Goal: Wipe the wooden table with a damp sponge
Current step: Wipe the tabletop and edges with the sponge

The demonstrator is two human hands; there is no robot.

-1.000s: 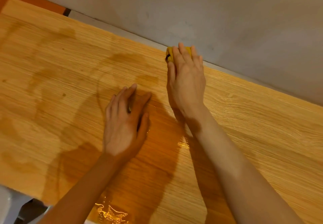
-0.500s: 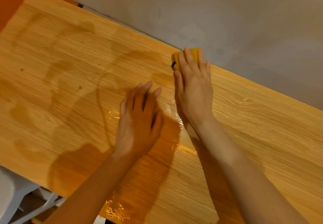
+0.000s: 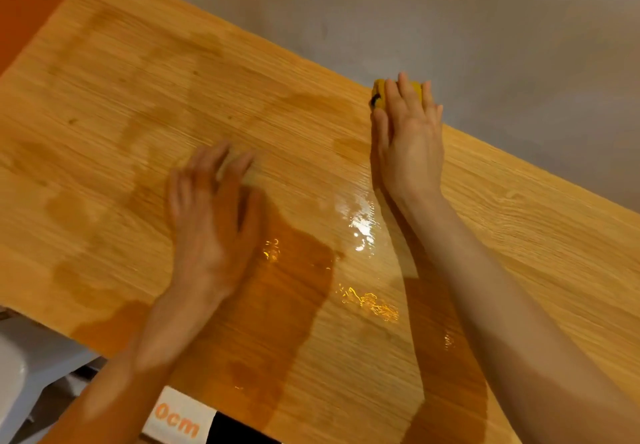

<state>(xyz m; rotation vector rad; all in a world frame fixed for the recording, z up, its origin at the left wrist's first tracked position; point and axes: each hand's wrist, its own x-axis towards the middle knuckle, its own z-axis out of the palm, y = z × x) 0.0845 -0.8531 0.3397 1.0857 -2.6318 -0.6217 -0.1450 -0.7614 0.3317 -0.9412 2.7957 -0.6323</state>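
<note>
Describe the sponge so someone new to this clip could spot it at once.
Follow the wooden table to its far edge, where it meets the grey wall. There the right hand lies flat, and the sponge peeks out under its fingertips. It is the only bright yellow thing in view.

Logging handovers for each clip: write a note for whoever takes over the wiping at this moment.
Right hand: flat, pressing the yellow sponge at the table's far edge by the wall.
Left hand: open, palm down on the wooden table, holding nothing; blurred.
Done: damp streaks across the left and middle; pooled water glistens between the hands.
Left: the table right of the sponge looks dry. Spread the puddles, then wipe there.
</note>
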